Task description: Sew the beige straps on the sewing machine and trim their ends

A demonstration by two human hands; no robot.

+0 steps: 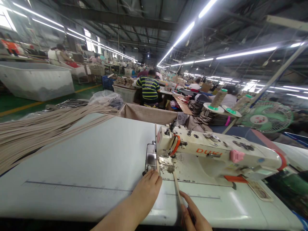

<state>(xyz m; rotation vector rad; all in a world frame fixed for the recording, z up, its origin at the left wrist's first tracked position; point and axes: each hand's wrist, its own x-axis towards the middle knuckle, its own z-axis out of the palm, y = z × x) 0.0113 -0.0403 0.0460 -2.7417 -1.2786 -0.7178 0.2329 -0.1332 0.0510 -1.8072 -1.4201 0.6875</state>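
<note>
A sewing machine (204,150) with orange lettering stands on the white table. My left hand (148,186) is beside its metal guide plate (151,157), fingers together and bent down on a narrow beige fabric strip (158,165) that runs under the machine head. Lower right, my right hand (193,213) is closed, thumb and fingers pinching a beige strip end (176,184) that points up toward the needle area. Something dark shows within the right palm, too hidden to name. Lint lies around the needle plate.
Many long beige strips (48,128) are heaped on the table's left. Behind the table is a beige cloth-lined bin (149,114). Thread cones (218,99) and a green fan (267,117) stand right. A person in a striped shirt (149,89) sits ahead; a white tub (36,80) stands left.
</note>
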